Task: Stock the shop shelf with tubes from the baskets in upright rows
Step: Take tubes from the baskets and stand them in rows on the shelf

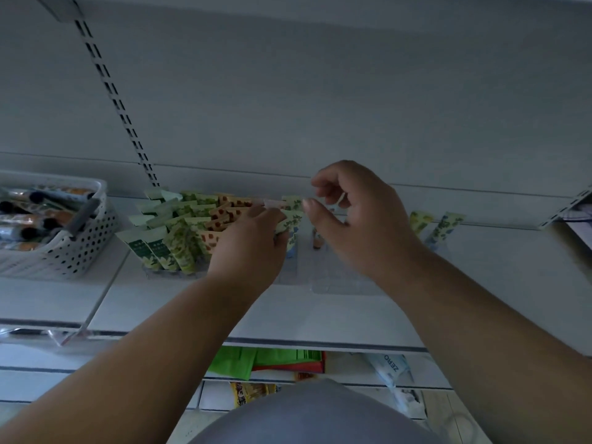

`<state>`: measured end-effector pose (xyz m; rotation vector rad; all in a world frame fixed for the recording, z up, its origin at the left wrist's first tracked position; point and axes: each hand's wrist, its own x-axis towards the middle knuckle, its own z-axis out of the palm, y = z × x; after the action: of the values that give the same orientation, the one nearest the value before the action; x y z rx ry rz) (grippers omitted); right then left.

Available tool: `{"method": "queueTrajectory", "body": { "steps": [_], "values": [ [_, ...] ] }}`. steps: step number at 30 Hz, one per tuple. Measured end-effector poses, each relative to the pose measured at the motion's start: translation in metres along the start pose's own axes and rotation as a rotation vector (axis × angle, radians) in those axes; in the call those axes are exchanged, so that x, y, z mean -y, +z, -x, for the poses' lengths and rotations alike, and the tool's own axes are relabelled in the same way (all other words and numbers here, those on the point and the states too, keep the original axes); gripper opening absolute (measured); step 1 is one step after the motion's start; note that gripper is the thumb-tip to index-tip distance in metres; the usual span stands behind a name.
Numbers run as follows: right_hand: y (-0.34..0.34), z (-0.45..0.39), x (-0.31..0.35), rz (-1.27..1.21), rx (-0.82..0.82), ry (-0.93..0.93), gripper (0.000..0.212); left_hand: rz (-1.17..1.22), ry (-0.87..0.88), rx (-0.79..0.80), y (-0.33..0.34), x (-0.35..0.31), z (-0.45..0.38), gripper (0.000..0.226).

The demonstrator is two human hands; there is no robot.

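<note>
Left hand [253,238] curled on a green tube [293,224] at the rows [192,225] on the shelf [336,312]. Right hand [349,209] loosely curled, holding nothing. Basket [64,248] far left; two tubes [432,225] right, bare shelf between.

On the white shelf [320,312], the left hand [253,238] grips a green-leaf tube [293,224] beside upright rows of tubes [179,229], the right hand [355,213] loosely curled just beside.
</note>
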<state>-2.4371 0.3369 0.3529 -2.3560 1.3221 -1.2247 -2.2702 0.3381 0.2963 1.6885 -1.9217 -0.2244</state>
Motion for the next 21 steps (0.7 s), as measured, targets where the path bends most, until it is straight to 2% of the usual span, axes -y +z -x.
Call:
{"method": "queueTrajectory", "body": {
  "steps": [5, 8, 10, 14, 21],
  "values": [
    [-0.006, 0.019, 0.001, -0.034, -0.042, 0.033, 0.017, -0.161, 0.001, 0.115, 0.011, -0.001, -0.014, 0.027],
    [-0.01, 0.023, 0.001, -0.035, -0.055, 0.062, 0.016, -0.191, -0.007, 0.171, 0.018, -0.002, -0.015, 0.014],
    [-0.011, 0.024, 0.002, -0.033, -0.064, 0.065, 0.015, -0.18, -0.003, 0.175, 0.019, -0.004, -0.013, 0.017],
    [-0.013, 0.025, 0.005, -0.052, -0.063, 0.065, 0.015, -0.138, 0.013, 0.1, 0.011, -0.01, 0.0, 0.028],
    [-0.004, 0.019, 0.009, -0.133, 0.012, -0.03, 0.016, -0.067, 0.062, -0.11, -0.006, -0.013, 0.042, 0.023]
  ]
}}
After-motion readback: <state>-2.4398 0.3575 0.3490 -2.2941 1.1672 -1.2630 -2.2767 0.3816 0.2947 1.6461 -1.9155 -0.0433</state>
